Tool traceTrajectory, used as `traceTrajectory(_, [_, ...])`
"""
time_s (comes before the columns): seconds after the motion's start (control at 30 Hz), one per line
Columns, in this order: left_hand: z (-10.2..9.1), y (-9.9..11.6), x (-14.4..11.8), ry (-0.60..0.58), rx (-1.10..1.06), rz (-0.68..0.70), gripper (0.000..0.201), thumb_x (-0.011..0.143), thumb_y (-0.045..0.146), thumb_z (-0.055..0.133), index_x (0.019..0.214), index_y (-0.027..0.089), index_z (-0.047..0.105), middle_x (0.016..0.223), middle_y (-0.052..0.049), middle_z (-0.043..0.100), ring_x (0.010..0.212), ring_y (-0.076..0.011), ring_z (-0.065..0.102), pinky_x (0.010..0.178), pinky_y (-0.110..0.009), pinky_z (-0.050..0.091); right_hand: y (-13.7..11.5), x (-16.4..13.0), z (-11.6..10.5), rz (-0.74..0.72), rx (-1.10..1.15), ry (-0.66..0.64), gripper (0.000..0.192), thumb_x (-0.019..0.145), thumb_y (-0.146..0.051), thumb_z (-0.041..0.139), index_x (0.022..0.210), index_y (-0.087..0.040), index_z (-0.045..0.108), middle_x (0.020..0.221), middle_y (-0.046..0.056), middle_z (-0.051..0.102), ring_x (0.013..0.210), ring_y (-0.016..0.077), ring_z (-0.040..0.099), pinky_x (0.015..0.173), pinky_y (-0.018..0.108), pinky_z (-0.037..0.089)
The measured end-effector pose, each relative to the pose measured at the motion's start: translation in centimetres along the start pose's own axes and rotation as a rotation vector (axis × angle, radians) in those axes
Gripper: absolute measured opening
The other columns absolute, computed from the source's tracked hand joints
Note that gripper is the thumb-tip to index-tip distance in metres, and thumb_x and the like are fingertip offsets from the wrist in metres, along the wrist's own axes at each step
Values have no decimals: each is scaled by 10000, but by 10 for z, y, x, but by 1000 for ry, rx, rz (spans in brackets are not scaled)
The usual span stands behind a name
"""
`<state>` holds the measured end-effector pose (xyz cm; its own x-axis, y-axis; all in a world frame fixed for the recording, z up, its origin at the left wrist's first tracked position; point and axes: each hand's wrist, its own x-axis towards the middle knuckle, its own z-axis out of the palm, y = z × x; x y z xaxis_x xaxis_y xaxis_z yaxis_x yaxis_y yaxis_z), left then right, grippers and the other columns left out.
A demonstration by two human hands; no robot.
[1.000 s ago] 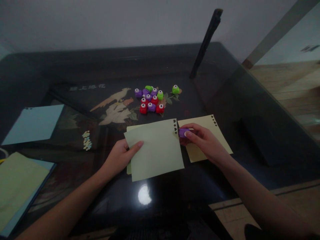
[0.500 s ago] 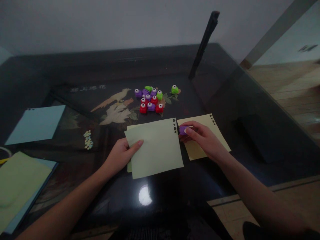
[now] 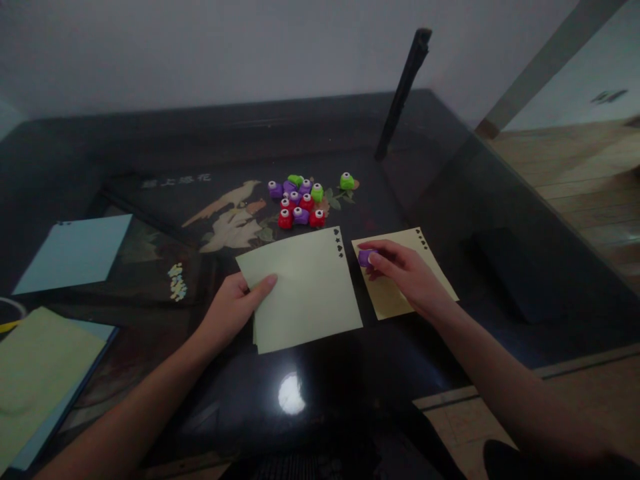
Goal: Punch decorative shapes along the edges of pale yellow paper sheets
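My left hand [image 3: 233,308] grips the left edge of a pale green paper sheet [image 3: 303,290] lying on the dark glass table [image 3: 450,193]; three small shapes are punched near the sheet's top right corner. My right hand [image 3: 400,270] holds a small purple punch [image 3: 365,257] just right of that sheet, over a yellow sheet [image 3: 395,300] that also has punched holes at its top right corner. A gap separates the punch from the green sheet.
A cluster of several purple, red and green punches [image 3: 300,199] sits behind the sheets, with one green punch [image 3: 347,181] apart. A blue sheet [image 3: 75,252] and a green-on-blue stack [image 3: 40,373] lie at the left. A dark bar [image 3: 403,93] leans at the back.
The green sheet has slid left with my left hand, away from the purple punch, which is off its edge now. My right hand stays over the yellow sheet.
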<state>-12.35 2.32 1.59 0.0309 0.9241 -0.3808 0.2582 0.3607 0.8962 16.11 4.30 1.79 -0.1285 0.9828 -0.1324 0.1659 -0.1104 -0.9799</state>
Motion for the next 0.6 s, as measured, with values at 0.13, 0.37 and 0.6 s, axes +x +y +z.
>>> traceTrajectory(0.13, [-2,-5,5,22,-231,-42,369,698,434,727,907,131,701,737,-59,745,590,-207,667,547,-271,520,0,0,-1,-33,31,1,308,834,-390,602,1074,-202,649,849,30,643,677,124,602,648,290,530])
traceTrajectory(0.37, [0,-6,8,37,-362,-44,338,702,358,738,931,112,699,770,-64,753,616,-200,682,580,-261,531,4,3,-2,-3,74,1,286,796,-362,653,1044,-223,683,969,46,669,767,145,626,763,337,532])
traceTrajectory(0.6, [2,-5,4,-50,-307,-49,400,726,418,710,983,113,678,788,-68,751,618,-207,685,587,-281,530,3,4,-4,3,7,6,363,719,-294,721,1069,-212,667,906,39,677,718,145,619,751,344,525])
